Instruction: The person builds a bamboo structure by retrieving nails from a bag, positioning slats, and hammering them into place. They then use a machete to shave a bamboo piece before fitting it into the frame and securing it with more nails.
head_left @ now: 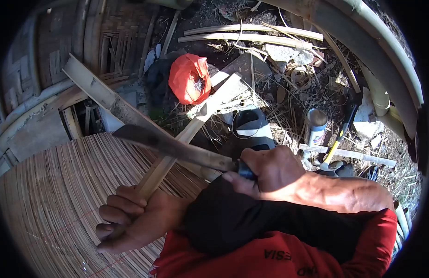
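Note:
My left hand [135, 217] is closed around the lower end of a pale bamboo strip [194, 128], which slants up to the right. The fingers of my right hand [272, 171] are wrapped round the dark handle of a machete [177, 149]. Its long curved blade points left and lies across the strip, above my left hand. Whether the edge touches the strip I cannot tell. Behind the blade, a wider bamboo piece [113, 103] slants from the upper left.
Many thin strips [52, 194] lie at the lower left. A red plastic bag [189, 78], a can [315, 125] and a yellow-and-black handled tool [336, 142] are on the littered ground. Curved bamboo poles [362, 32] border the upper right.

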{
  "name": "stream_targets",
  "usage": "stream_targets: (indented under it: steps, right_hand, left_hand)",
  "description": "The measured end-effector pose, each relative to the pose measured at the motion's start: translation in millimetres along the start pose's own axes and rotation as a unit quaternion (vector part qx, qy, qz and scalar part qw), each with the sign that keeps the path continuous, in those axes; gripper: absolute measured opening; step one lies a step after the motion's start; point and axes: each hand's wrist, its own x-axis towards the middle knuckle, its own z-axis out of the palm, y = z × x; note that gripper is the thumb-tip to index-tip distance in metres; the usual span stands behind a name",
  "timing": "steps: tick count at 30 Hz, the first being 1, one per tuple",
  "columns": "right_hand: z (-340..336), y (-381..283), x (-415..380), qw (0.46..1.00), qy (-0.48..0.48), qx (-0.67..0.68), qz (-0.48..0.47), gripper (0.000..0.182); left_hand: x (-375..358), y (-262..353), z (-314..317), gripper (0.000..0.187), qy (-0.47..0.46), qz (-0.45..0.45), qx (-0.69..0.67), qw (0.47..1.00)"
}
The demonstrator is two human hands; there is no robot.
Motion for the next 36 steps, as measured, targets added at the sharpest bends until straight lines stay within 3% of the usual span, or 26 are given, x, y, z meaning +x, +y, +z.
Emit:
stream_targets:
  steps: [1, 2, 4, 5, 6, 9, 11, 13, 14, 16, 17, 19, 21, 22, 24, 26, 27, 28, 30, 32, 35, 36]
  right_hand:
    - [-3, 5, -5, 0.996, -0.015, -0.014, -0.087, 0.055]
    - [0, 21, 0, 0.995, -0.034, -0.042, -0.082, 0.055]
    - [4, 41, 27, 0.989, 0.001, 0.029, 0.146, 0.049]
    - [-3, 24, 27, 0.99, -0.032, -0.048, 0.131, 0.056]
    - [4, 12, 16, 0.992, 0.047, -0.061, 0.097, 0.047]
    - [9, 20, -8, 0.989, 0.064, -0.04, -0.127, 0.049]
    - [16, 38, -2, 0.994, 0.057, -0.028, -0.089, 0.049]
    - [3, 33, 18, 0.992, 0.029, -0.054, 0.111, 0.051]
    - [2, 9, 7, 0.984, 0.049, -0.125, 0.12, 0.052]
    - [6, 13, -14, 0.99, 0.062, -0.087, -0.09, 0.053]
    - [8, 21, -13, 0.987, 0.045, -0.078, -0.131, 0.052]
    - [26, 53, 2, 0.988, 0.075, -0.089, -0.098, 0.053]
    - [5, 60, 31, 0.986, 0.031, -0.134, 0.097, 0.059]
    - [7, 43, 24, 0.982, 0.018, -0.133, 0.13, 0.057]
    - [18, 46, 8, 0.987, 0.075, -0.099, 0.105, 0.053]
    - [11, 69, 15, 0.992, 0.044, 0.065, 0.095, 0.05]
    - [6, 81, 21, 0.979, 0.0, 0.146, 0.139, 0.051]
    - [0, 91, 20, 0.898, -0.098, 0.338, 0.265, 0.052]
    - [9, 80, 18, 0.986, 0.01, 0.109, 0.123, 0.055]
    - [12, 30, 8, 0.992, 0.061, -0.043, 0.098, 0.055]
    - [15, 28, 6, 0.988, 0.028, -0.029, -0.148, 0.053]
    - [27, 54, 10, 0.987, 0.083, -0.053, -0.127, 0.058]
  left_hand:
    - [0, -2, 0, 0.042, 0.018, -0.016, -0.055, 0.998]
    - [-1, -2, 1, 0.042, 0.019, -0.02, -0.045, 0.999]
    - [1, 1, 5, 0.043, 0.037, -0.024, 0.029, 0.999]
    - [6, -3, -2, 0.043, 0.058, -0.036, 0.03, 0.997]
    - [6, -2, 1, 0.043, 0.06, -0.029, 0.022, 0.998]
    - [1, -2, 3, 0.043, 0.046, -0.021, -0.024, 0.998]
    - [3, 1, 2, 0.043, 0.043, -0.025, 0.042, 0.998]
    - [5, -6, 4, 0.043, 0.091, -0.014, 0.1, 0.991]
    - [6, -6, 6, 0.043, 0.088, -0.011, 0.091, 0.992]
    - [1, -4, 4, 0.043, 0.08, -0.005, 0.058, 0.995]
    - [-1, -3, 8, 0.043, 0.089, 0.0, 0.09, 0.992]
    - [0, -2, 8, 0.044, 0.077, 0.002, 0.112, 0.991]
    - [7, -5, 0, 0.05, 0.084, -0.024, 0.099, 0.991]
    - [7, -4, -6, 0.05, 0.089, -0.017, 0.093, 0.992]
    - [3, 0, -13, 0.058, -0.021, -0.017, -0.026, 0.999]
    - [-2, -1, 0, 0.063, -0.018, 0.006, -0.113, 0.993]
    - [0, 0, -2, 0.06, -0.038, -0.01, -0.143, 0.989]
    - [1, 1, -4, 0.057, -0.061, -0.031, -0.173, 0.983]
    - [5, -2, -6, 0.053, -0.06, -0.034, -0.163, 0.984]
    - [6, -2, -6, 0.048, -0.053, -0.028, -0.147, 0.987]
    - [2, 1, -3, 0.044, -0.064, -0.033, -0.138, 0.988]
    - [1, 2, 0, 0.044, -0.056, -0.029, -0.129, 0.99]
